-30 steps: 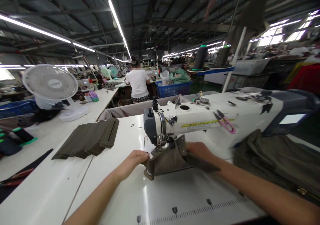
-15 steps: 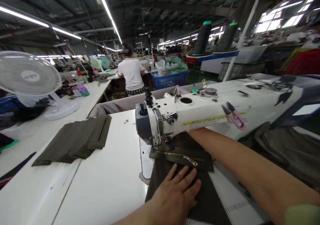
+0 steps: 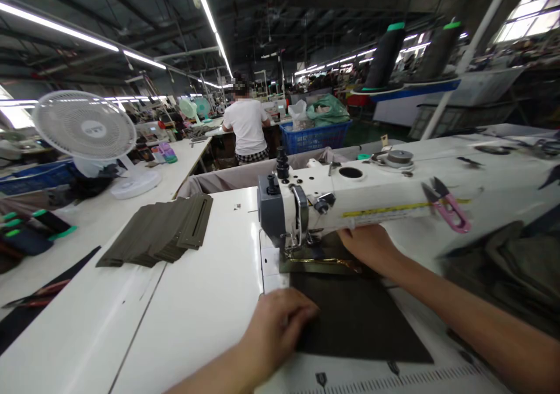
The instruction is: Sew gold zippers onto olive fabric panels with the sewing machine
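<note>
A dark olive fabric panel (image 3: 359,318) lies flat on the white table under the white sewing machine (image 3: 350,199). A zipper strip (image 3: 324,261) sits at the needle end of the panel. My left hand (image 3: 277,330) curls on the panel's near left edge, fingers bent and gripping the cloth. My right hand (image 3: 370,245) rests under the machine arm on the panel's far side beside the zipper, fingers pressed down on the cloth.
A stack of olive fabric pieces (image 3: 161,231) lies to the left. Pink thread snips (image 3: 450,207) rest on the machine arm. A white fan (image 3: 85,129) stands at far left. More olive cloth (image 3: 511,266) is heaped at right. A person in a white shirt (image 3: 247,129) sits ahead.
The folded piece has been spread flat under the needle. My left hand went from flat on the panel to curled at its left edge. My right hand drew back into sight beside the zipper.
</note>
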A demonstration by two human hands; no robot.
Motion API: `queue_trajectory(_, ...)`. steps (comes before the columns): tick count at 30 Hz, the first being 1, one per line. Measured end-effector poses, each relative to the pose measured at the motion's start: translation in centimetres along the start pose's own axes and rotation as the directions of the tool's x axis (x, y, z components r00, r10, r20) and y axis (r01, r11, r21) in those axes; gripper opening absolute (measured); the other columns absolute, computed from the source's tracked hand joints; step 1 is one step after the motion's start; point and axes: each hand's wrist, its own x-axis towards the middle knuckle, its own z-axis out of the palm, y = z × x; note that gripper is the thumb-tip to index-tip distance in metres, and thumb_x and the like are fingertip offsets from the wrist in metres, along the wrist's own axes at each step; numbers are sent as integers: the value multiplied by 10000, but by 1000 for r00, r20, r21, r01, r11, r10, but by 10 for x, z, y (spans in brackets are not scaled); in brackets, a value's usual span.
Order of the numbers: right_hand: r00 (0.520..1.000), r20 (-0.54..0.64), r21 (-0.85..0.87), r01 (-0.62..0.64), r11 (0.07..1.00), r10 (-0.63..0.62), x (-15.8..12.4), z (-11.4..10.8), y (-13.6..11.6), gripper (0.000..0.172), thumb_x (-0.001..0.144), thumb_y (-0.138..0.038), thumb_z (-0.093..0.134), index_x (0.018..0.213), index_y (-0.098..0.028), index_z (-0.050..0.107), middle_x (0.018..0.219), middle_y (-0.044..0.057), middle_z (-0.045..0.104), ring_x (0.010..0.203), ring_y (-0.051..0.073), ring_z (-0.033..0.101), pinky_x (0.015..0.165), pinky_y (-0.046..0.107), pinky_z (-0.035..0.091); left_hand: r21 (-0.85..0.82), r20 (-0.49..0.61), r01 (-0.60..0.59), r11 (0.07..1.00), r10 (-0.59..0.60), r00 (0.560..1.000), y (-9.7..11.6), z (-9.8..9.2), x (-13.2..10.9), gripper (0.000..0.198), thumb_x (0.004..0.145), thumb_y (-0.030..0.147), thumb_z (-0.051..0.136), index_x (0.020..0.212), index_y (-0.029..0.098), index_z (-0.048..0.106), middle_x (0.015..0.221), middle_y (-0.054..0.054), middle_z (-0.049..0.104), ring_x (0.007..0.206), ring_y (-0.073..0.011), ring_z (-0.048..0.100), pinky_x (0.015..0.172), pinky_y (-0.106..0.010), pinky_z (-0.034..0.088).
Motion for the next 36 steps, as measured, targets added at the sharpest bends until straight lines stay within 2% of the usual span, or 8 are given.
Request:
queue_trajectory(1, 999, 22, 26, 42, 999, -43, -10, 0, -8, 213, 872, -280, 479, 764, -157, 615, 773, 32, 625, 707, 162, 589, 670, 311, 484, 131, -102, 42, 990, -29, 994, -10, -9, 0, 194, 874, 191, 453, 875, 165, 646, 849, -70, 678, 796, -183, 635, 728, -299, 516)
queue_trajectory(3, 984, 38, 96, 170, 981, -174, -30, 7, -28, 230, 872, -223, 454, 725, -170, 623, 743, 42, 639, 727, 176, 597, 695, 312, 483, 374, -193, 61, 925, 13, 981, -31, -20, 4, 152, 820, 178, 539, 936, 163, 635, 1019, -110, 652, 949, -258, 605, 826, -429, 487)
queue_trajectory(6, 956, -38, 117, 295, 948, -292, -44, 28, -53, 230, 850, -112, 425, 964, -131, 623, 970, 105, 654, 958, 218, 578, 875, 389, 435, 526, -132, -51, 849, 141, 981, -56, -20, 16, 136, 793, 128, 563, 894, 167, 645, 1039, -101, 654, 1021, -266, 584, 925, -497, 422)
queue_trajectory(10, 940, 15, 173, 334, 927, -342, -36, 50, -58, 280, 825, -58, 398, 1016, -74, 602, 1065, 144, 623, 1001, 220, 567, 890, 387, 441, 554, -153, -134, 821, 259, 954, -68, -7, 22, 153, 821, 108, 509, 831, 158, 653, 978, -97, 678, 950, -219, 627, 892, -406, 485)
queue_trajectory(16, 912, 5, 215, 399, 892, -409, -26, 47, -49, 255, 823, -66, 405, 964, -78, 617, 1036, 134, 631, 957, 208, 584, 910, 349, 435, 563, -139, -207, 800, 338, 931, -67, -8, 22, 207, 845, 117, 451, 819, 151, 654, 954, -103, 684, 941, -211, 632, 869, -367, 511)
queue_trajectory(21, 912, 47, 211, 389, 897, -407, -27, 47, -47, 259, 824, -59, 393, 933, -119, 620, 996, 113, 636, 996, 202, 562, 943, 356, 406, 594, -81, -241, 767, 355, 931, -63, -10, 25, 210, 848, 114, 431, 842, 146, 639, 953, -107, 681, 945, -218, 629, 871, -377, 510)
queue_trajectory(27, 915, 95, 225, 363, 904, -392, -19, 51, -43, 239, 817, -53, 391, 858, -142, 610, 875, 85, 632, 976, 187, 558, 941, 328, 394, 612, -96, -218, 760, 345, 934, -67, -8, 31, 200, 845, 106, 436, 824, 137, 633, 933, -119, 683, 912, -227, 640, 848, -389, 515)
queue_trajectory(36, 915, 58, 189, 383, 904, -400, -17, 49, -47, 251, 791, -36, 398, 854, -139, 617, 865, 72, 643, 851, 176, 586, 864, 294, 436, 607, -95, -177, 775, 292, 952, -68, -8, 31, 188, 831, 88, 456, 822, 142, 635, 958, -121, 676, 912, -226, 637, 865, -392, 501)
